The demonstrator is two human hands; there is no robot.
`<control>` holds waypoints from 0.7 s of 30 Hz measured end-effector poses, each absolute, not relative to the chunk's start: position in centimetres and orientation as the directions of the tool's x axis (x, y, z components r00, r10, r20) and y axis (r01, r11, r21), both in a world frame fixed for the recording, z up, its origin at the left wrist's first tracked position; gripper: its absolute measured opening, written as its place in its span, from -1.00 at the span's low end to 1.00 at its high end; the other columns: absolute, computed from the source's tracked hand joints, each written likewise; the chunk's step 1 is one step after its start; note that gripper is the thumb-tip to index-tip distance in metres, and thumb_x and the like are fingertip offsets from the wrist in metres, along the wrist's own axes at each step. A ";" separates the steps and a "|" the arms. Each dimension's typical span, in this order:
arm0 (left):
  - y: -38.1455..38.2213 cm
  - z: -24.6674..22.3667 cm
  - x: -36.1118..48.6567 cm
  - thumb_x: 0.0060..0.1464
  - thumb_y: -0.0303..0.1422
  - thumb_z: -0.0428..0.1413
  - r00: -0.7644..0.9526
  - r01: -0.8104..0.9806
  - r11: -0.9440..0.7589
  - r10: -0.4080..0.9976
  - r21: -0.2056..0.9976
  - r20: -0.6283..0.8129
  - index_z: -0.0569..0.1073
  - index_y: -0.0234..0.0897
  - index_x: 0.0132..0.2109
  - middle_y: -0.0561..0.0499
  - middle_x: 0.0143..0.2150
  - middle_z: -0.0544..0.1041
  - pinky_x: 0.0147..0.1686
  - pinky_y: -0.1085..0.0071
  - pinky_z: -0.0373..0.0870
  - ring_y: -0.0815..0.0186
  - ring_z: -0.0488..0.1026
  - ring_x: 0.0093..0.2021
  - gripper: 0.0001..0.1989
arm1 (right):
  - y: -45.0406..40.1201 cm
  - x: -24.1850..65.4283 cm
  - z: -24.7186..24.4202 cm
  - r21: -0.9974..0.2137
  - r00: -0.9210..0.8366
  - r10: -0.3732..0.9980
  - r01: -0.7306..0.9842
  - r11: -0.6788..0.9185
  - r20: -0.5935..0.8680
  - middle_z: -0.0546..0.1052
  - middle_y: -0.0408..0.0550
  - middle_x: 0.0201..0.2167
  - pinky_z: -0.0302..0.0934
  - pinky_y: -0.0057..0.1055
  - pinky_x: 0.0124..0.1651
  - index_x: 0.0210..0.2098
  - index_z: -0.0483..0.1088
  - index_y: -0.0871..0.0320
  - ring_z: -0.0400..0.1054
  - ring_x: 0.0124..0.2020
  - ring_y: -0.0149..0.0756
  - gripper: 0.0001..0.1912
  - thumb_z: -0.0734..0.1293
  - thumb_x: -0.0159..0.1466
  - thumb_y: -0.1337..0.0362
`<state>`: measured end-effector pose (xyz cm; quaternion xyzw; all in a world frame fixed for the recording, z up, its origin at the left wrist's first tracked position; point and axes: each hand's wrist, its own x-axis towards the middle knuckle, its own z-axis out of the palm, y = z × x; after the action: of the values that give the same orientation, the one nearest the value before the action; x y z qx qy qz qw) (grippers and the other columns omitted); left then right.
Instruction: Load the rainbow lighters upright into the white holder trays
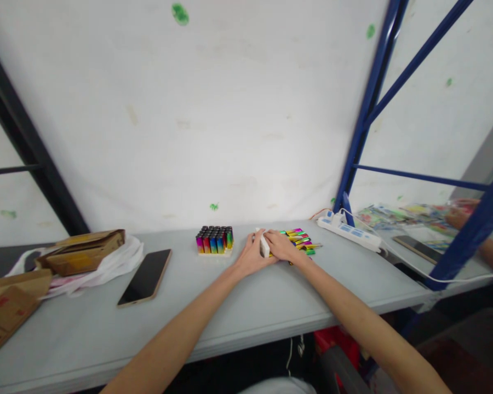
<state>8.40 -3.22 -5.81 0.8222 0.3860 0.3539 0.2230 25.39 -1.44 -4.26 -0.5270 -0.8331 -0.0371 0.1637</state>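
Note:
Near the middle of the table, my left hand (252, 257) is wrapped around a small white tray (264, 245) tipped up on its side. My right hand (281, 246) is closed against the tray's right face; what its fingers pinch is hidden. Beside and partly under that hand lies a loose pile of shiny multicoloured lighters (302, 239), in gold, green and magenta. To the left of my hands stands a block of upright rainbow lighters (215, 241) with black tops, in close rows on a white base (215, 253).
A phone (145, 277) lies to the left, beside a white plastic bag (121, 260) and open cardboard boxes (84, 251). A power strip (349, 232) with a white cable sits at right, by a blue metal post (363, 128). Another person's hand (458, 216) is at the far right.

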 end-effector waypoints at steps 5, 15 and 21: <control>-3.2 -5.7 8.0 -0.08 0.05 0.35 0.466 0.506 -0.605 0.791 0.615 0.395 0.02 -0.16 0.46 -0.27 0.41 0.18 0.40 0.04 0.10 -0.05 0.12 0.45 0.09 | -1.2 25.5 -4.5 -0.145 -0.376 0.869 0.888 0.437 0.321 0.56 0.11 -0.10 0.14 -0.41 0.02 -0.09 0.51 0.26 0.41 -0.08 -0.24 -0.66 0.13 0.52 0.26; -2.8 -5.3 6.6 0.02 -0.14 0.30 0.541 0.506 -0.648 0.753 0.570 0.375 0.01 -0.17 0.47 -0.27 0.42 0.19 0.40 0.08 0.10 -0.03 0.17 0.43 -0.02 | -1.4 26.7 -3.2 -0.196 -0.381 0.863 0.867 0.458 0.332 0.58 0.07 -0.22 0.14 -0.43 -0.05 -0.23 0.53 0.29 0.40 -0.20 -0.30 -0.61 0.13 0.53 0.26; -3.4 -5.9 8.1 -0.04 -0.14 0.33 0.472 0.481 -0.621 0.778 0.619 0.415 0.00 -0.29 0.46 -0.35 0.43 0.16 0.41 0.04 0.08 -0.07 0.12 0.45 0.04 | -1.8 24.8 -4.2 -0.135 -0.393 0.849 0.876 0.462 0.354 0.58 0.16 -0.08 0.17 -0.37 0.07 -0.02 0.49 0.28 0.43 -0.05 -0.21 -0.64 0.09 0.52 0.33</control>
<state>8.11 -3.43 -5.91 0.8307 0.3789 0.3473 0.2139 24.84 -1.78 -4.17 -0.5173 -0.8337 -0.0367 0.1897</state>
